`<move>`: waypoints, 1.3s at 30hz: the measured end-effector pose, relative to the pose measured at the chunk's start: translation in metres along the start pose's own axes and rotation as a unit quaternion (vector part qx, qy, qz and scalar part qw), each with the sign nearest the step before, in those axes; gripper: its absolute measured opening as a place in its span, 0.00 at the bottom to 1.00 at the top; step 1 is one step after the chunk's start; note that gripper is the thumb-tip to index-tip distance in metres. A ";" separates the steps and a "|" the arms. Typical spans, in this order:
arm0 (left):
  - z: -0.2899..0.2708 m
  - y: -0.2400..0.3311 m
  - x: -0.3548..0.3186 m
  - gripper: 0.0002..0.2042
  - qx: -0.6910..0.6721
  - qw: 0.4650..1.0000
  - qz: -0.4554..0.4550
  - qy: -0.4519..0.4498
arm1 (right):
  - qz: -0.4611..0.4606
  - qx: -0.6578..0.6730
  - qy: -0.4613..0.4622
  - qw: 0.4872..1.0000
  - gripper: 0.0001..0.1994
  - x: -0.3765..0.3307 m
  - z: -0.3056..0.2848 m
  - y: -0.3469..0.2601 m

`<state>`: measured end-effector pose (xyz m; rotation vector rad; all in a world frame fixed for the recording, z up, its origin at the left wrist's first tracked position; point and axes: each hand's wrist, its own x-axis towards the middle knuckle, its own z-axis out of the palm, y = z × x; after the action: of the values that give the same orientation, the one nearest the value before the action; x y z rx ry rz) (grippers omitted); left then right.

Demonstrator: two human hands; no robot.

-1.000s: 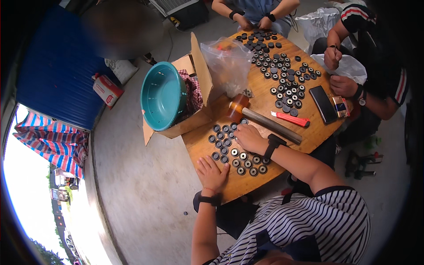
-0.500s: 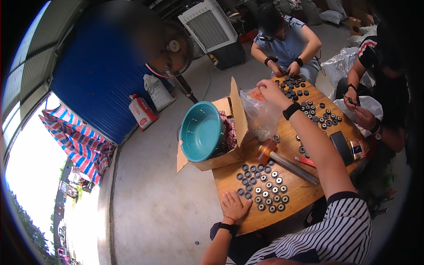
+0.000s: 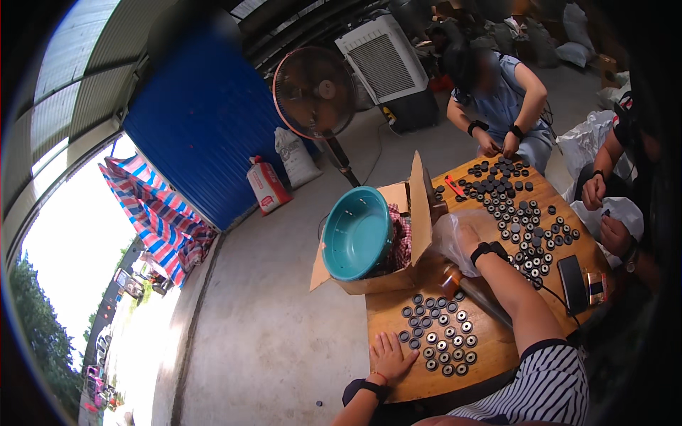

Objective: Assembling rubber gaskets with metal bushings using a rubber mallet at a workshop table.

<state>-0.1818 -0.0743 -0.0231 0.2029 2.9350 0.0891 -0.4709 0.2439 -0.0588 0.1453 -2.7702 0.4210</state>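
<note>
Find the right hand [image 3: 468, 241] at the clear plastic bag [image 3: 449, 247], lower than half a second ago, when seen at the bag's upper edge. Find the bag lower too, and nearer the person. Cannot confirm a grip or a release there, with the fingers veiled by plastic. Note a red object [image 3: 455, 186] at the table's far left, now free of covering film. Record the left hand [image 3: 393, 356] as before: palm down, fingers spread, holding nothing, on the wooden table [image 3: 419, 389] just beside the near group of round black pieces [image 3: 442, 346]. Note the right forearm [image 3: 513, 287] across the hammer [image 3: 450, 281], hiding part of the handle. Record an upright flap of the cardboard box [image 3: 373, 285] between the bag and the teal basin [image 3: 357, 234]. Find more black pieces [image 3: 522, 211] beyond the forearm, with a dark phone [image 3: 571, 284] to the right. Observe co-workers' hands [image 3: 500, 146] at the far edge.
</note>
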 end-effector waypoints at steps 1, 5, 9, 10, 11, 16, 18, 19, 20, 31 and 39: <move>0.001 0.006 0.004 0.48 -0.003 1.000 0.004 -0.013 | 0.004 -0.006 0.001 1.000 0.13 -0.004 -0.007 0.014; -0.002 0.019 0.007 0.47 0.003 1.000 0.029 -0.002 | 0.032 0.046 0.001 0.998 0.13 -0.001 -0.021 0.030; -0.006 0.017 0.002 0.47 0.016 1.000 0.016 -0.018 | 0.054 0.120 -0.003 0.991 0.12 0.002 -0.022 0.024; -0.004 0.016 0.003 0.48 0.024 0.999 0.018 -0.015 | 0.062 0.137 -0.002 0.989 0.12 0.004 -0.022 0.025; -0.004 0.017 0.004 0.48 0.027 0.999 0.018 -0.014 | 0.070 0.154 -0.002 0.986 0.12 0.005 -0.022 0.027; -0.005 0.019 0.005 0.48 0.021 1.000 0.004 -0.021 | 0.103 0.237 -0.005 0.966 0.12 0.010 -0.027 0.032; -0.002 0.017 0.006 0.48 0.026 0.999 0.003 -0.020 | 0.116 0.271 -0.006 0.956 0.11 0.011 -0.029 0.032; -0.001 0.017 0.005 0.48 0.030 0.999 0.002 -0.019 | 0.123 0.287 -0.008 0.950 0.11 0.011 -0.030 0.032; -0.002 0.018 0.005 0.48 0.031 0.999 0.001 -0.020 | 0.129 0.304 -0.009 0.944 0.11 0.010 -0.030 0.031; 0.002 0.019 0.006 0.49 0.013 1.000 -0.005 -0.022 | 0.195 0.482 -0.002 0.854 0.10 0.016 -0.059 0.004; -0.005 0.019 0.004 0.48 0.004 1.000 -0.002 -0.028 | 0.252 0.569 0.000 0.782 0.10 0.012 -0.078 0.003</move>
<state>-0.1839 -0.0554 -0.0176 0.1980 2.8795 0.0710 -0.4584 0.2699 0.0152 -0.3335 -2.0848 2.1502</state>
